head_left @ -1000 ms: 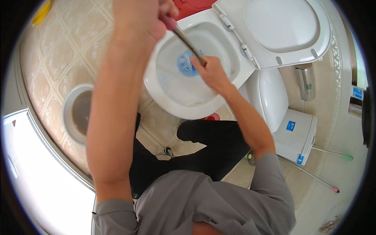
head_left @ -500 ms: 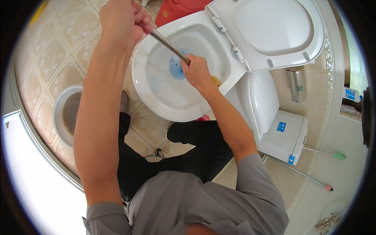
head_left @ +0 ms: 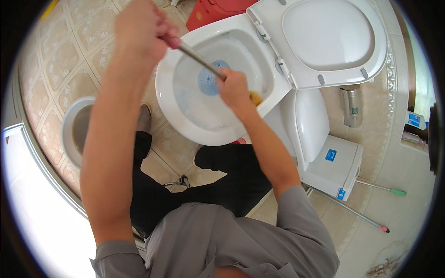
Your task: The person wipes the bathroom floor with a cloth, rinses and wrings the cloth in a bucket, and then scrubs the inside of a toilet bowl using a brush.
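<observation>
A metal-handled toilet brush (head_left: 201, 60) slants across the open toilet bowl (head_left: 169, 99). My left hand (head_left: 147, 28), somewhat blurred, is closed round the upper end of its handle, beyond the bowl's left rim. Lower down the handle, above the bowl, my right hand (head_left: 233, 88) grips it. Yellowish bristles (head_left: 255, 98) show past my right wrist, against the inner wall by the right rim; my right hand and forearm hide part of the brush. Blue, foamy water (head_left: 211, 78) lies at the bottom of the bowl. The white seat and lid (head_left: 327, 37) are raised.
To the left a pale bucket (head_left: 68, 132) holds murky water. A red bin (head_left: 211, 13) stands behind the bowl. On the right are the white cistern (head_left: 331, 167), a steel canister (head_left: 352, 105), and two long handles, one with a green tip (head_left: 398, 192).
My left hand has shifted slightly left and is now more blurred. Both hands keep hold of the brush, whose bristles stay near the right rim. The whole view has shifted a little.
</observation>
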`<state>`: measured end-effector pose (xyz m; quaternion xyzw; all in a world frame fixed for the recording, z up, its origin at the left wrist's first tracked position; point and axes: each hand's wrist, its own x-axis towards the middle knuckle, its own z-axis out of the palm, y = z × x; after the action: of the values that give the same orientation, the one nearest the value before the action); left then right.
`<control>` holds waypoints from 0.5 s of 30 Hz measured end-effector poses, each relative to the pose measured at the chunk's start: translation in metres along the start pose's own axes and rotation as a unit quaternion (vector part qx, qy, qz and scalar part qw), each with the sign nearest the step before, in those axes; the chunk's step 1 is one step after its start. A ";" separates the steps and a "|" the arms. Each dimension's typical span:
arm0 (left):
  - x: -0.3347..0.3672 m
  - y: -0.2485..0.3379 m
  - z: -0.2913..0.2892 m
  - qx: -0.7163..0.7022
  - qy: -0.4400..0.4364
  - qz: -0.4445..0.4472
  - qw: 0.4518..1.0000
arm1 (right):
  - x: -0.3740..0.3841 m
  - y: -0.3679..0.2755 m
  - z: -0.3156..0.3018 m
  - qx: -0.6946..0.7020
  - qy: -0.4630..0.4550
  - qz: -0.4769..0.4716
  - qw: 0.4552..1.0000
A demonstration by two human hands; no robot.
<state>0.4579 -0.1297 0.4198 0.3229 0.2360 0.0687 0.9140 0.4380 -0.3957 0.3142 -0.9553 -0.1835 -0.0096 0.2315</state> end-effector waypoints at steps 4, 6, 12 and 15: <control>-0.016 0.063 -0.004 0.084 -0.058 0.031 0.994 | -0.017 -0.080 0.004 0.076 -0.061 0.077 0.992; -0.006 0.042 0.007 0.066 -0.014 0.039 0.997 | -0.014 -0.052 0.011 0.056 -0.046 0.038 0.997; 0.007 -0.001 0.029 0.013 0.051 0.008 0.999 | 0.012 -0.004 -0.008 0.013 -0.020 0.019 1.000; -0.010 0.048 0.020 0.054 0.016 0.023 0.998 | -0.017 -0.047 0.016 0.063 0.026 0.013 0.998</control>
<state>0.4603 -0.1059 0.4671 0.3761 0.2468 0.0819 0.8893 0.4042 -0.3556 0.3192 -0.9404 -0.1653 -0.0201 0.2964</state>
